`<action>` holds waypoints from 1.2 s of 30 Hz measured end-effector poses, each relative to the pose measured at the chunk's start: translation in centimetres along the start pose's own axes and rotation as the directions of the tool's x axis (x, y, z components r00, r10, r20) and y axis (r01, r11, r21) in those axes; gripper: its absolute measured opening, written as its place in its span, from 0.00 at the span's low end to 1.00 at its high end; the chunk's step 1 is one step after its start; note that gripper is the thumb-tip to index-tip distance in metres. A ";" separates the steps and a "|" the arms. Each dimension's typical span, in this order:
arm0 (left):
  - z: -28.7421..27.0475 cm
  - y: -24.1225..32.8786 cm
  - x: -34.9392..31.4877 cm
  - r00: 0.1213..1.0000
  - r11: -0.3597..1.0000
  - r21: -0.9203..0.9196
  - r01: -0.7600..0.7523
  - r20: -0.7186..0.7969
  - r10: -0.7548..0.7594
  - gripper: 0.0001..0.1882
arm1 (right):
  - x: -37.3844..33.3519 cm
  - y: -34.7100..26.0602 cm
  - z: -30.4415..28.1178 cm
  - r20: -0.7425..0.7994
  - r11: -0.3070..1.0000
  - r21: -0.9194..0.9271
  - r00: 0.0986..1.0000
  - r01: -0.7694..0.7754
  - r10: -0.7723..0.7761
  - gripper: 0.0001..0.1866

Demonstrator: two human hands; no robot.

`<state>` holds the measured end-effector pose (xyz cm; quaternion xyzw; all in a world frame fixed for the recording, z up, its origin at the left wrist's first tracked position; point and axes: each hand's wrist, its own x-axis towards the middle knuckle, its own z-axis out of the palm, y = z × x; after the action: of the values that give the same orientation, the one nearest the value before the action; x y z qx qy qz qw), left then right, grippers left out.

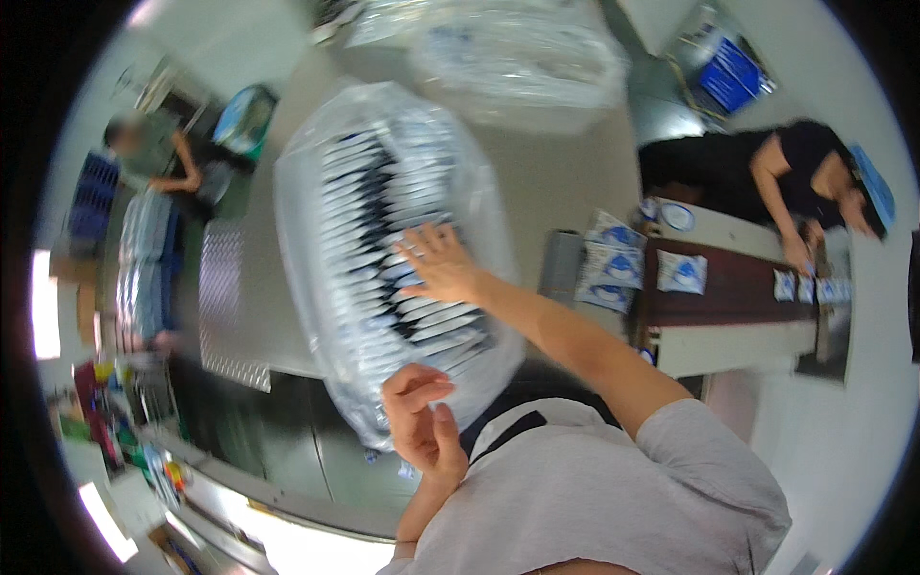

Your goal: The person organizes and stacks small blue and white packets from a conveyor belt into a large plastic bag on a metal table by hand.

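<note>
A large clear plastic bag (299, 206) lies on the metal table, filled with rows of small white, blue and black packets (353, 206) standing on edge. My right hand (443, 266) rests open on the packets, fingers spread across the middle of the rows. Near the bag's close end, my left hand (422, 417) is raised with half-curled fingers. A gap shows between its fingers and thumb, and nothing is visible in it.
More clear plastic bags (517, 62) lie at the table's far end. On the right, a conveyor belt (728, 302) carries blue-and-white packets (681, 272), with a grey bin (560, 265) beside more packets (610, 264). One person (800, 187) works there; another (158, 158) sits at the left.
</note>
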<state>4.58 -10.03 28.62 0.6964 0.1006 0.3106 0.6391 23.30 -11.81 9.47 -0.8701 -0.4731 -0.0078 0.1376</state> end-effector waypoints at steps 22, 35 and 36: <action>26.5 -24.4 -15.0 0.252 0.052 -0.392 0.918 0.480 -0.840 0.39 | -31.1 21.0 -0.5 0.383 0.734 0.157 0.725 -0.661 0.572 0.51; 17.9 -10.4 -5.3 0.566 0.744 -0.052 0.667 0.684 -0.460 0.35 | -29.4 16.1 -9.6 0.381 -0.063 0.921 0.857 -0.384 0.346 0.44; 16.1 -7.6 -2.8 0.620 0.844 -0.067 0.532 0.710 -0.334 0.35 | -29.7 17.2 -5.5 0.461 -0.306 0.877 0.825 -0.369 0.327 0.39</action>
<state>13.31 -23.61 20.69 0.6197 -0.0146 -0.1175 0.7758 21.76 -46.46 6.47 -0.5487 -0.0293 0.4043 0.7312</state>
